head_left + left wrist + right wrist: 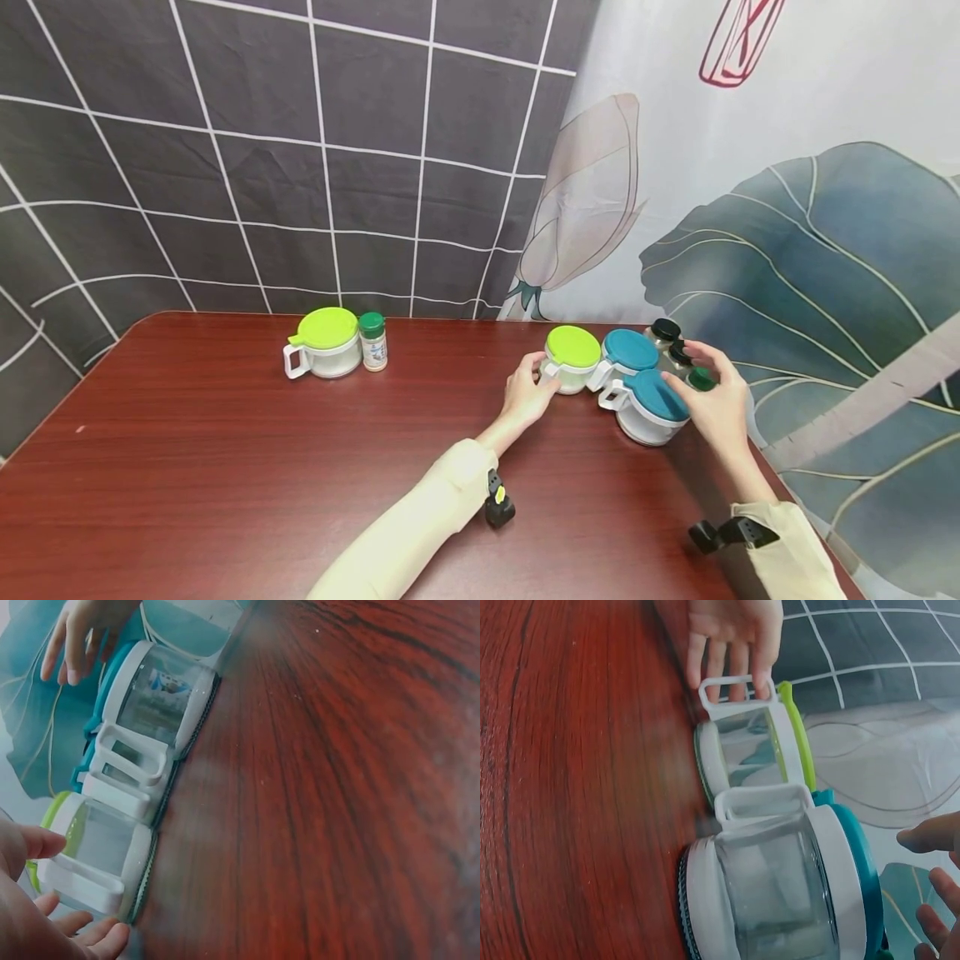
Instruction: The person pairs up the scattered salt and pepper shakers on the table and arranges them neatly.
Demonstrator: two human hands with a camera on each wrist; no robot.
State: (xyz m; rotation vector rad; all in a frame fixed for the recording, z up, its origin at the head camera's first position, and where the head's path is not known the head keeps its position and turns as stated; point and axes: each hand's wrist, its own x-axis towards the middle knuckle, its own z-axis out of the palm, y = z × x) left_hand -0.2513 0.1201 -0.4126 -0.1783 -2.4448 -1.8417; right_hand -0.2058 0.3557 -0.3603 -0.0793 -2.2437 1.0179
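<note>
At the right of the head view stands a seasoning jar with a lime-green lid [573, 346] and a white handle [739, 712]. My left hand [527, 393] is at that handle, thumb and fingers extended on either side of it; whether they touch it I cannot tell. Beside it are two jars with blue lids, a rear one [630, 350] and a front one [657, 395]. My right hand [718, 402] hovers by the front blue-lidded jar and a green-capped bottle [701, 379], fingers spread apart. Behind these, two black-capped bottles [665, 331] are partly hidden.
Near the back edge at the left, another lime-lidded jar [327, 342] stands beside a green-capped shaker bottle [373, 343]. All stand on a reddish-brown table [262, 467]. A dark gridded cloth [262, 183] and a printed curtain [675, 150] hang behind.
</note>
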